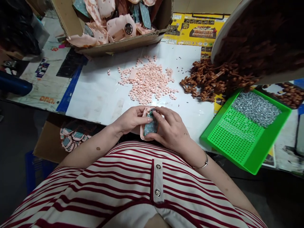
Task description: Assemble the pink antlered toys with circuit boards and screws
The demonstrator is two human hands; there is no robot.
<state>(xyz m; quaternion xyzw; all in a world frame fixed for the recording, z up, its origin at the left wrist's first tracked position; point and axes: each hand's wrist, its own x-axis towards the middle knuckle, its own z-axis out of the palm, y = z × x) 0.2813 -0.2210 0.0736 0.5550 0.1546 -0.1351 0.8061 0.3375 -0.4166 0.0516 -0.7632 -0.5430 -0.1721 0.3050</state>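
White board (95, 85) stretches leftward; at its near edge, hands (128, 121) (173, 128) grip a pink casing (142, 132).

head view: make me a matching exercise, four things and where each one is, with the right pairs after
Things
1. pink shell with panel
2. small pink pieces
3. silver pieces
4. brown parts

Places
A. inside the green tray
B. heaped at the mouth of the pale container
C. held by the left grip and right grip
D. loose in the middle of the white sheet

Pairs: 1-C, 2-D, 3-A, 4-B
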